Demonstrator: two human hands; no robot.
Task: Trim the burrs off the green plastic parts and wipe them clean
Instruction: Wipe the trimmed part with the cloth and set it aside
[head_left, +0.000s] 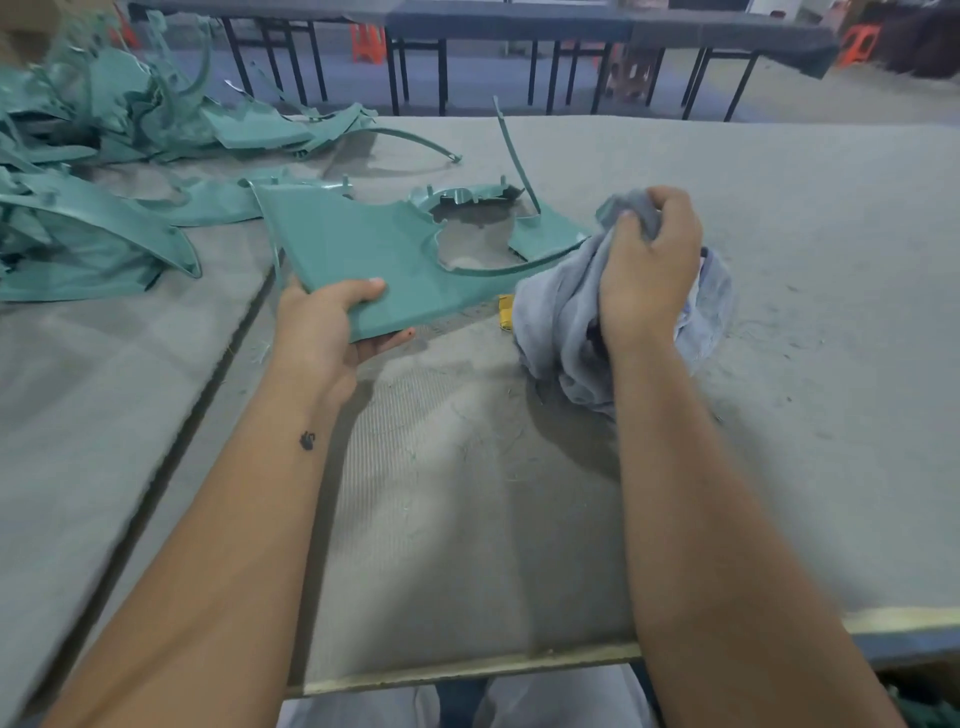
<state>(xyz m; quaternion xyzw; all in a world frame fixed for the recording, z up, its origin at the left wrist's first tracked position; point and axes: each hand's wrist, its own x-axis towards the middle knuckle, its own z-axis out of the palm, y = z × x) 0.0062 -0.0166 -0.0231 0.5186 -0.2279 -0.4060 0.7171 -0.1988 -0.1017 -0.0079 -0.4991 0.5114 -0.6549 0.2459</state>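
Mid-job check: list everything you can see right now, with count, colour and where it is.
green plastic part: one, teal green, mid table, near edge held up
pile of green parts: many, too tangled to count, teal green, far left of the table
curved green strip: one, teal green, lying beyond the held part
cloth: one, grey-blue, bunched on the table right of the held part
yellow object: one, small, yellow, half hidden between part and cloth; cannot tell what it is
table: one, grey felt-like cover, strewn with green shavings
orange stools: at least two, orange, background floor
left hand: grips the part's near corner
right hand: grips the cloth
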